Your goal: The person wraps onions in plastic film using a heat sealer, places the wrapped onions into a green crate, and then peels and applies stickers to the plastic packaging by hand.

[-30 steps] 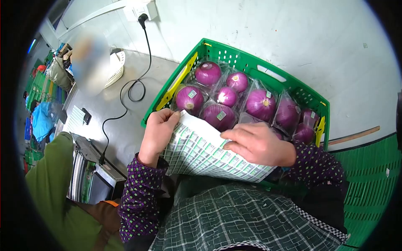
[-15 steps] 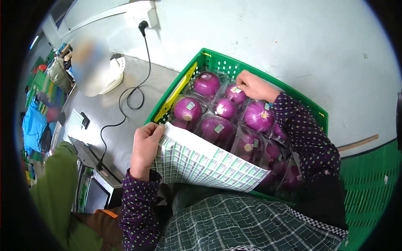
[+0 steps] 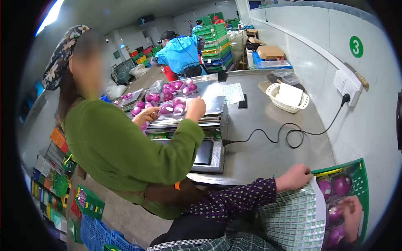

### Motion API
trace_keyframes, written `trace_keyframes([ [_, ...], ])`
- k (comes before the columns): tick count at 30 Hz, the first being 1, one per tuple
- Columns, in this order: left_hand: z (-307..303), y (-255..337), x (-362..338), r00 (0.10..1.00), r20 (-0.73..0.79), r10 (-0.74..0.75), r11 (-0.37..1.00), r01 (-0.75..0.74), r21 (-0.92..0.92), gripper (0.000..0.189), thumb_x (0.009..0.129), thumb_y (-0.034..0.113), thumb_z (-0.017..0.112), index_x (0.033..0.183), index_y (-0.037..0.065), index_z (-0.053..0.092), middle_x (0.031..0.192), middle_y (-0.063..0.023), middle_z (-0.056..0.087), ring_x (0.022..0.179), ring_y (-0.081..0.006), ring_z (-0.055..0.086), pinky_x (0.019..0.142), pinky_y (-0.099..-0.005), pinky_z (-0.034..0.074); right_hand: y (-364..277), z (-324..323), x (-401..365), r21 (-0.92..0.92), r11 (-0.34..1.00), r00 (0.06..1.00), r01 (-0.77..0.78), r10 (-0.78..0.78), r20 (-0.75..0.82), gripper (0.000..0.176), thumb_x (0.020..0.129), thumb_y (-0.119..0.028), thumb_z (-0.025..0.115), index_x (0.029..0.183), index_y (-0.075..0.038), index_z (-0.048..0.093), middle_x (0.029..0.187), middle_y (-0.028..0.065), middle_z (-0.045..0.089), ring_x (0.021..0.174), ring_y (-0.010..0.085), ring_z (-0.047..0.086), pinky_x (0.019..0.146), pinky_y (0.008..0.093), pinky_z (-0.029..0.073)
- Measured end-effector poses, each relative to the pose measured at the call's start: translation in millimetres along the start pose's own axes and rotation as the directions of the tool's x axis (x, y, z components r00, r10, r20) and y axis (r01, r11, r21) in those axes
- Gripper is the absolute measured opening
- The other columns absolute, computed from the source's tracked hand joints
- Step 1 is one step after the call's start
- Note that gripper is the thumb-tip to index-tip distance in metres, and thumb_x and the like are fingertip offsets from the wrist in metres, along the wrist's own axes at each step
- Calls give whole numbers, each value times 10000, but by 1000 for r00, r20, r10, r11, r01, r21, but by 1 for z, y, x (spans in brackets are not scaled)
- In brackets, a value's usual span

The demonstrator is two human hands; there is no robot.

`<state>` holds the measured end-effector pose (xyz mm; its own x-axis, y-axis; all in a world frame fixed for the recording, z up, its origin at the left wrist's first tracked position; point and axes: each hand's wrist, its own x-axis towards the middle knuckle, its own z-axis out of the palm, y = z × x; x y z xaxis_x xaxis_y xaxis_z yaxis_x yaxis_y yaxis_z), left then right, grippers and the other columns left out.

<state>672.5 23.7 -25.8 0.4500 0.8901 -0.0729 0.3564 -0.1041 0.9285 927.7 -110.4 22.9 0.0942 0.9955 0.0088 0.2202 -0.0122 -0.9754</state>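
Observation:
My left hand (image 3: 295, 178) pinches the top edge of a sheet of small green-and-white stickers (image 3: 293, 215), which hangs over the near side of a green crate (image 3: 363, 180). Inside the crate lie several purple onions (image 3: 342, 185) in clear packaging, partly covered by the sheet. Over these onions is my right hand (image 3: 351, 213), its fingers bent inward. Whether a sticker is between its fingertips I cannot make out.
A co-worker in a green sleeve (image 3: 138, 144) handles packed onions (image 3: 173, 108) at a wrapping machine (image 3: 215, 125) on the metal table (image 3: 259, 161). A black cable (image 3: 295, 134) runs to the wall socket. A white basket (image 3: 289, 98) stands by the wall.
My view has swung left and up, so the crate now sits at the lower right and the co-worker shows. The left hand still holds the sheet; the right stays over the onions.

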Motion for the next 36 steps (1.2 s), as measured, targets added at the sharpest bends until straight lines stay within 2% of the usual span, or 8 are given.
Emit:
trace_keyframes([
  [3, -1, -7, 11, 994, -45, 97, 995, -96, 32, 280, 834, 190, 572, 800, -83, 619, 669, -231, 590, 597, -315, 579, 600, -398, 458, -21, 34, -16, -91, 996, 962, 11, 14, 271, 271, 737, 89, 579, 988, 5, 520, 803, 39, 578, 712, 94, 547, 636, 213, 433],
  [6, -4, -4, 8, 993, -49, 108, 994, -106, 28, 275, 833, 192, 574, 801, -76, 624, 669, -229, 590, 592, -314, 575, 596, -398, 455, -44, 40, -17, -460, 886, 963, 58, 71, 259, 286, 860, -30, 585, 1133, 49, 557, 960, 176, 652, 840, 229, 617, 762, 332, 495],
  [11, 0, -10, 10, 985, -115, 132, 991, -128, 43, 275, 826, 187, 575, 782, -81, 620, 663, -234, 589, 591, -321, 579, 594, -403, 455, -51, 47, -17, -475, 874, 969, 101, 21, 244, 259, 817, -2, 629, 1069, 50, 598, 919, 164, 656, 821, 214, 619, 751, 293, 479],
  [23, 2, -5, 10, 992, -111, 65, 997, -61, 39, 244, 800, 184, 585, 806, -50, 652, 696, -239, 607, 663, -366, 615, 635, -420, 477, -37, 43, -32, -645, 481, 790, 594, -500, 355, 176, 771, 13, 689, 935, 41, 633, 871, 169, 650, 780, 296, 628, 709, 338, 500],
  [26, 4, -5, 10, 988, -119, 103, 993, -96, 63, 241, 796, 182, 587, 799, -50, 652, 698, -237, 609, 663, -368, 614, 635, -421, 477, -15, 47, -38, -543, 762, 932, 352, -338, 129, 277, 710, 99, 586, 976, 33, 546, 768, 50, 544, 660, 103, 510, 598, 222, 410],
  [29, 7, -3, 9, 987, -110, 119, 988, -107, 108, 234, 794, 176, 589, 789, -50, 650, 691, -232, 610, 653, -358, 615, 632, -418, 476, -20, 49, -36, -415, 881, 973, 228, -195, 121, 274, 692, 105, 589, 960, 51, 565, 741, 66, 509, 619, 122, 472, 569, 243, 387],
  [33, 4, -2, 9, 988, -102, 119, 990, -109, 94, 220, 791, 163, 595, 775, -51, 646, 675, -224, 608, 634, -347, 612, 623, -414, 474, -27, 47, -36, -471, 810, 936, 350, -286, 205, 283, 682, 106, 592, 958, 53, 564, 739, 78, 504, 614, 137, 471, 571, 252, 383],
  [36, 5, 1, 9, 991, -88, 102, 992, -96, 78, 222, 791, 161, 596, 777, -55, 644, 676, -226, 607, 636, -345, 612, 622, -411, 474, -43, 48, -38, -603, 730, 947, 322, -262, 187, 176, 774, 11, 688, 942, 31, 639, 901, 165, 653, 796, 286, 629, 708, 329, 503],
])
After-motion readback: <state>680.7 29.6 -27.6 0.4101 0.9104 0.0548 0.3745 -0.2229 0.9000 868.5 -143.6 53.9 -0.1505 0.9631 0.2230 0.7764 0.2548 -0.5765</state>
